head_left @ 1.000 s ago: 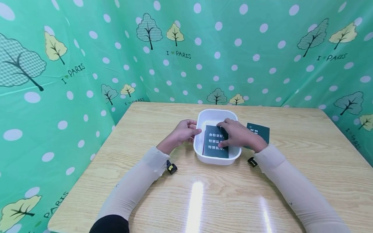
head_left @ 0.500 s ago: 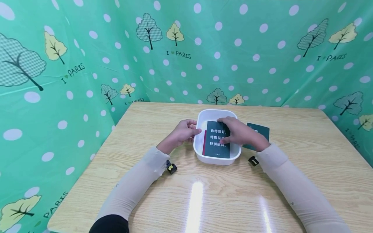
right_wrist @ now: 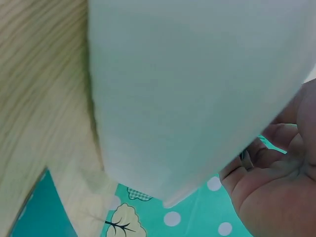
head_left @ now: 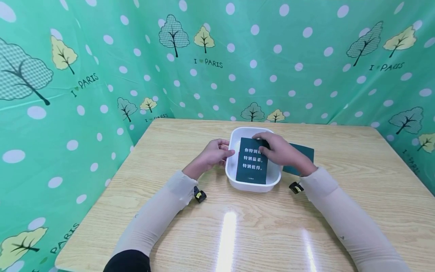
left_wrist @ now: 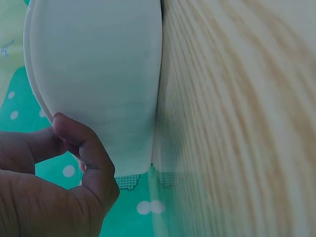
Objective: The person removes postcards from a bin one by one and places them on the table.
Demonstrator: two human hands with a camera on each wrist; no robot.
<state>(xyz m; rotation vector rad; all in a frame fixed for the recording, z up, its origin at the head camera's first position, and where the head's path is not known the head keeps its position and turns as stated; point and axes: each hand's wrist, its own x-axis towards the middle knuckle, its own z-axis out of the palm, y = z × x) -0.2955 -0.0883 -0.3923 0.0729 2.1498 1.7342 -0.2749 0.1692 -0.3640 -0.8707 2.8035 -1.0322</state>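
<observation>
A white plastic tub (head_left: 232,172) stands on the table. My left hand (head_left: 215,153) pinches its left rim between thumb and fingers; the left wrist view shows the hand (left_wrist: 74,173) at the edge of the tub's wall (left_wrist: 98,74). Inside the tub, a dark green booklet (head_left: 251,174) with white lettering is tilted, its upper end raised. My right hand (head_left: 276,149) grips this booklet at its upper right edge. In the right wrist view the tub's wall (right_wrist: 182,89) hides the booklet and part of the hand (right_wrist: 276,177).
A second dark green booklet (head_left: 304,151) lies on the wooden table (head_left: 357,181) just right of the tub, partly behind my right forearm. Black wrist straps (head_left: 199,195) show at both wrists. A green dotted curtain (head_left: 217,87) hangs behind the table.
My right hand has moved up and slightly back, and the booklet's upper end has risen with it. A red edge beneath it showed earlier and is now almost covered. The left hand stays put.
</observation>
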